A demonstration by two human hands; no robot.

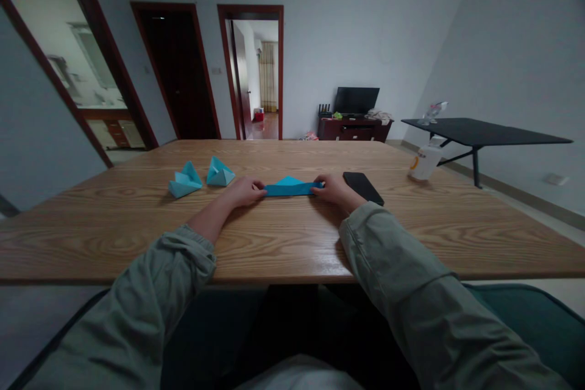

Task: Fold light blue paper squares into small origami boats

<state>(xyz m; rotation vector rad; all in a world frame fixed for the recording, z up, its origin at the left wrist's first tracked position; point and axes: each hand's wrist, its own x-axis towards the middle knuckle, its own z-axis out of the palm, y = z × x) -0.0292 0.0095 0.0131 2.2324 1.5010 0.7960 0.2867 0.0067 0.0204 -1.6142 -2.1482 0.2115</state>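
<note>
A partly folded piece of blue paper (pixel 289 189) is stretched between my two hands above the wooden table. Its front is a long dark-blue strip, and a lighter blue peak shows behind it. My left hand (pixel 247 191) pinches the strip's left end between thumb and fingers. At the right end, my right hand (pixel 337 190) has its fingers closed on the paper. Beyond my left hand stand two light-blue folded paper boats, one (pixel 185 181) farther left and the other (pixel 219 173) nearer the middle.
The wooden table (pixel 274 244) spans the view. Just past my right wrist lies a black phone (pixel 363 187). A white bottle (pixel 426 161) stands farther right. Behind are a black table (pixel 489 131), a cabinet (pixel 329 129) with a screen (pixel 357 100), and doorways.
</note>
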